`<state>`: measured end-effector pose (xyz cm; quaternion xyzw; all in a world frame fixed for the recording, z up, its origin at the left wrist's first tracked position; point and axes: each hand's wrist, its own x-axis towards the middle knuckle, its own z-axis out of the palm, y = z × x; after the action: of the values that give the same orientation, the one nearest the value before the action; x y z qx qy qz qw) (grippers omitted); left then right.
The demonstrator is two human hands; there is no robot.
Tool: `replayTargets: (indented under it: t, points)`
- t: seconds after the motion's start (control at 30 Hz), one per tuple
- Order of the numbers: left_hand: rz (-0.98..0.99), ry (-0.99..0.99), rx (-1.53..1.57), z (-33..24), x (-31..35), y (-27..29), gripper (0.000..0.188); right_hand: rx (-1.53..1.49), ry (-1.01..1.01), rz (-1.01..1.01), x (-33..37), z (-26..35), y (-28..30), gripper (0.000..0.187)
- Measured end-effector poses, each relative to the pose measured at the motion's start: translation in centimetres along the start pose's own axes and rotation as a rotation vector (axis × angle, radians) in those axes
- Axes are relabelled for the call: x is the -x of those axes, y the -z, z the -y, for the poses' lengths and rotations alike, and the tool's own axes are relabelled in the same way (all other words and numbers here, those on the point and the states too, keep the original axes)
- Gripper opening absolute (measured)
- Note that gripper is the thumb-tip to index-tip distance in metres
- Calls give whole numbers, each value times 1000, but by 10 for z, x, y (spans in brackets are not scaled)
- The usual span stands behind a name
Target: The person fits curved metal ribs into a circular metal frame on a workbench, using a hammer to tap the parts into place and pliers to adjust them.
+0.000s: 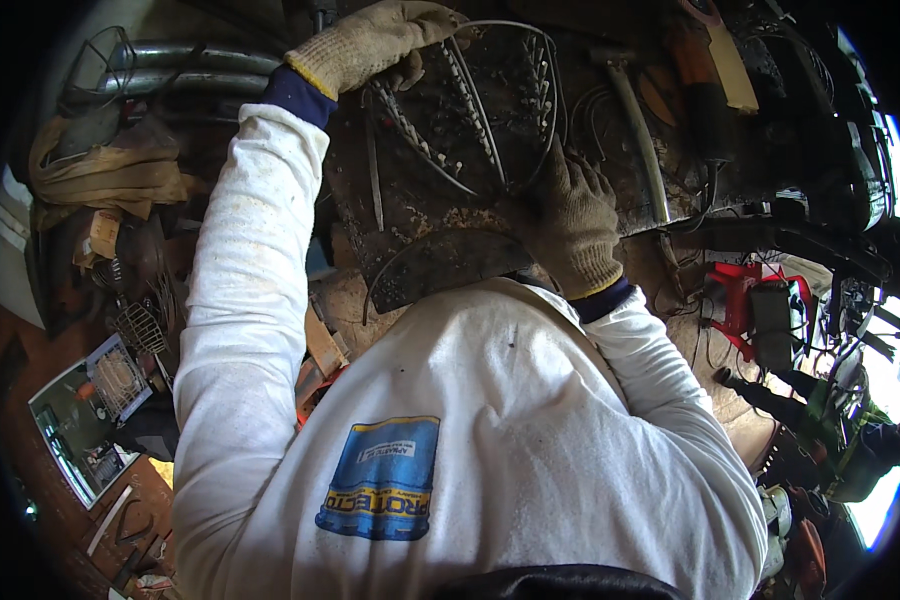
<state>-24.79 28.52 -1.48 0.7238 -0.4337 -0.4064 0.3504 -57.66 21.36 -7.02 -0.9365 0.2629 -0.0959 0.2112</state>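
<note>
A ring-like frame of thin metal rods [482, 112] lies on the dark worktop [440, 250]. Small pale lumps run along several of its rods. My left hand [370, 48], in a knitted work glove, is closed at the frame's upper left rim, its fingertips partly hidden. Beside the frame's lower right rim is my right hand [582, 225], gloved the same way. Its index finger stretches up to the rim, and the other fingers are somewhat apart. Whether that fingertip touches the rod I cannot tell.
A hammer [638, 140] lies right of the frame, near an angle grinder [695, 75]. A thin pointed metal strip [375, 178] lies on the left. Shiny metal tubes [195, 68] and a brown cloth [110, 165] are farther left. A red stool [735, 310] stands at the right, near another person [860, 440].
</note>
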Motion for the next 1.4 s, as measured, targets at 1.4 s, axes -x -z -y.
replayTargets:
  t: [1.4]
  points:
    - [260,-479,207,124,-72,39,39,-30,-10,84,-6,2,6,93]
